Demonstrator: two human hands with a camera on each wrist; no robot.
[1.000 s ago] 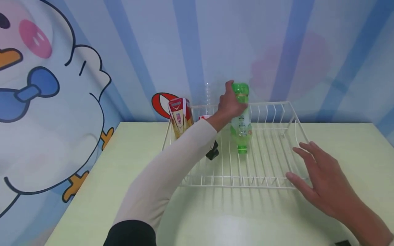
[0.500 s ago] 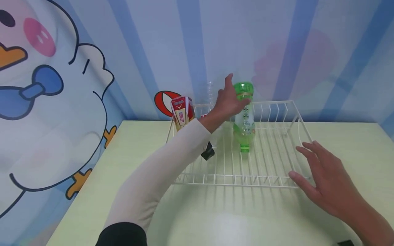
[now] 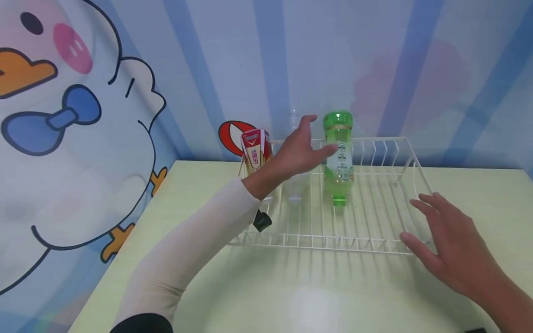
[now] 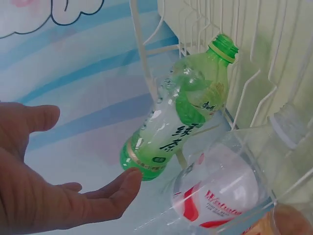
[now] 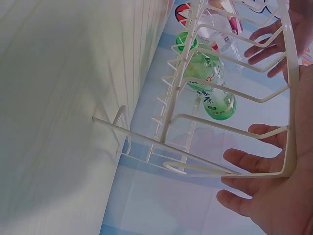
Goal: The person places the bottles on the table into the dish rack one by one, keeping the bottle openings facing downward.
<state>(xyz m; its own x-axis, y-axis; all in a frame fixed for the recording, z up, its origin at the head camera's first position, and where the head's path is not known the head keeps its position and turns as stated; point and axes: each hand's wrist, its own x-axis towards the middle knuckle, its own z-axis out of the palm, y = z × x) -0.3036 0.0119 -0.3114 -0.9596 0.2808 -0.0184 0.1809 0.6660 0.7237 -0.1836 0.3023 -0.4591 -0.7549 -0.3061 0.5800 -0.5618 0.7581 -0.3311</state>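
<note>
A green plastic bottle (image 3: pixel 339 178) stands cap-end down, leaning in the white wire rack (image 3: pixel 362 251). Just left of it is my left hand (image 3: pixel 297 150), thumb and fingers spread and holding nothing. In the left wrist view a fingertip overlaps the base of the green bottle (image 4: pixel 181 112). A clear bottle (image 4: pixel 220 186) with a white and red label leans beside it, partly hidden behind my left hand in the head view. My right hand (image 3: pixel 451 249) is at the rack's right front corner, fingers extended beside the rim in the right wrist view.
A red and yellow carton (image 3: pixel 251 144) leans at the rack's left end, partly covered by my left arm. The rack stands on a pale table (image 3: pixel 291 291) against a blue cartoon-printed wall (image 3: pixel 325 55).
My left hand has let go of the green bottle's upper end and drawn left, its fingers spreading. The bottle stays leaning in the rack. The right hand keeps its place; the head view has shifted slightly.
</note>
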